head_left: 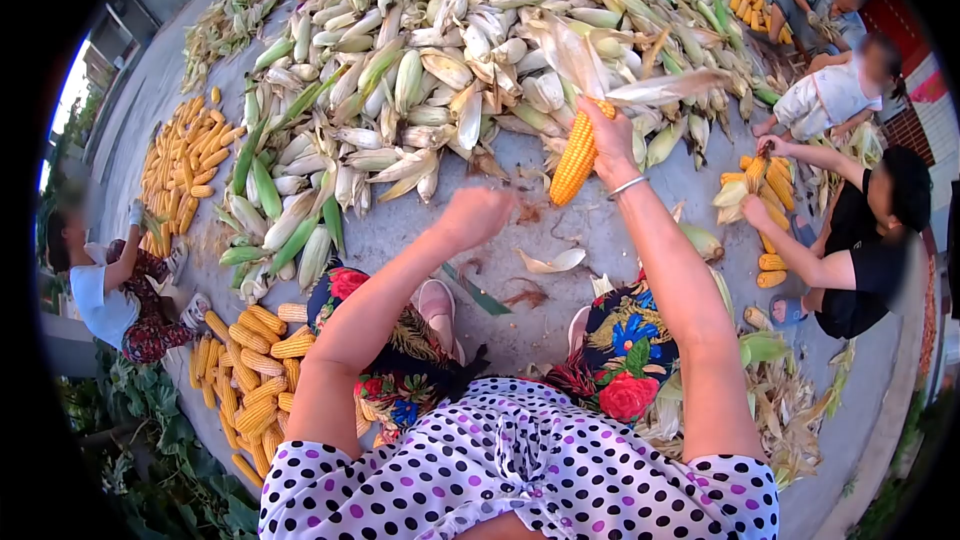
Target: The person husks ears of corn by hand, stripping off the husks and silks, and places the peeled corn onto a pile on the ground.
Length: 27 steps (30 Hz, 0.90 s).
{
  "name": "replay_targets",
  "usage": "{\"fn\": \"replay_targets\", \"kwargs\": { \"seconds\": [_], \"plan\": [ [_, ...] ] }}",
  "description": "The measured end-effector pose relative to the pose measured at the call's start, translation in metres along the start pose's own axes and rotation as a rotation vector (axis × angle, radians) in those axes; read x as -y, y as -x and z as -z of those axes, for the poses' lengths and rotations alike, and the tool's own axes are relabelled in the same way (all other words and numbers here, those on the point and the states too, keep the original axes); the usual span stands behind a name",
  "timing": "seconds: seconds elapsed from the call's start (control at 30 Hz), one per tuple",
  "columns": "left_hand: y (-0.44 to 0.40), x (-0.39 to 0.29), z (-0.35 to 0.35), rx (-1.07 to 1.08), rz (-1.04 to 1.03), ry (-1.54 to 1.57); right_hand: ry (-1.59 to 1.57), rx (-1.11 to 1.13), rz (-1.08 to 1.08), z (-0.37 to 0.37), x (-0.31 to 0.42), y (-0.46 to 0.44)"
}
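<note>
My right hand (614, 143) is closed round the top of an ear of corn (574, 162), whose yellow kernels are bare and point down to the left. Pale husk leaves (570, 55) stick up and out to the right from that grip, still at the ear's base. To the left of the ear, apart from it, my left hand (478, 219) is curled closed. Its fingertips are turned away and slightly blurred, so whatever it may hold is hidden. On the ground below the ear lies a loose piece of husk (553, 261).
A large heap of unhusked corn (420, 60) spreads ahead. Bare ears are piled at my left (255, 375) and farther left (185, 160). Stripped husks (770, 410) lie at my right. One person (860, 250) handles corn on the right; another person (105, 285) sits left.
</note>
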<state>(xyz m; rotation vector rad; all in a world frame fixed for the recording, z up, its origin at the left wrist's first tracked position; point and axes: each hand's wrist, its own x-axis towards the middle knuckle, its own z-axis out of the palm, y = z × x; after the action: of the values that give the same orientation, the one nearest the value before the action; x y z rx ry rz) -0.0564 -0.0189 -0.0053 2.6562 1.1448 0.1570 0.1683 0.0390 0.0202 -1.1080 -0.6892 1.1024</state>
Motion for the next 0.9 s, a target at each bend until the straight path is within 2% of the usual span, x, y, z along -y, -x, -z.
{"fn": "replay_targets", "kwargs": {
  "seconds": [0.03, 0.1, 0.17, 0.23, 0.33, 0.43, 0.47, 0.57, 0.67, 0.77, 0.9],
  "plan": [
    [0.001, 0.009, -0.015, 0.219, 0.003, -0.102, -0.003, -0.016, -0.006, 0.000, 0.004, -0.002],
    [0.008, 0.017, -0.036, 0.531, -0.039, -0.053, -0.032, -0.017, -0.098, -0.002, 0.012, 0.001],
    [0.012, 0.013, -0.028, 0.290, -0.137, 0.049, -0.045, 0.041, -0.149, -0.003, 0.013, 0.007],
    [-0.004, 0.006, -0.017, -0.011, -0.146, 0.383, -0.093, 0.079, -0.208, -0.016, 0.012, 0.019],
    [-0.018, -0.017, 0.019, 0.042, -0.015, 1.111, -0.165, 0.175, -0.249, -0.039, 0.011, 0.041],
    [-0.023, -0.020, 0.019, 0.199, 0.026, 1.522, -0.171, 0.282, -0.260, -0.055, 0.015, 0.058],
    [-0.022, -0.026, 0.016, 0.119, 0.059, 1.640, -0.148, 0.304, -0.222, -0.058, 0.019, 0.063],
    [-0.018, -0.027, 0.026, 0.104, 0.217, 1.400, -0.095, 0.297, -0.175, -0.053, 0.019, 0.053],
    [-0.016, -0.031, 0.027, 0.033, 0.254, 1.236, -0.090, 0.290, -0.185, -0.038, 0.012, 0.037],
    [-0.008, -0.034, 0.023, 0.001, 0.250, 1.041, -0.232, 0.130, -0.238, -0.032, 0.027, 0.030],
    [-0.002, -0.029, 0.017, -0.036, 0.277, 0.915, -0.295, 0.244, -0.228, -0.026, 0.017, 0.025]
  ]
}}
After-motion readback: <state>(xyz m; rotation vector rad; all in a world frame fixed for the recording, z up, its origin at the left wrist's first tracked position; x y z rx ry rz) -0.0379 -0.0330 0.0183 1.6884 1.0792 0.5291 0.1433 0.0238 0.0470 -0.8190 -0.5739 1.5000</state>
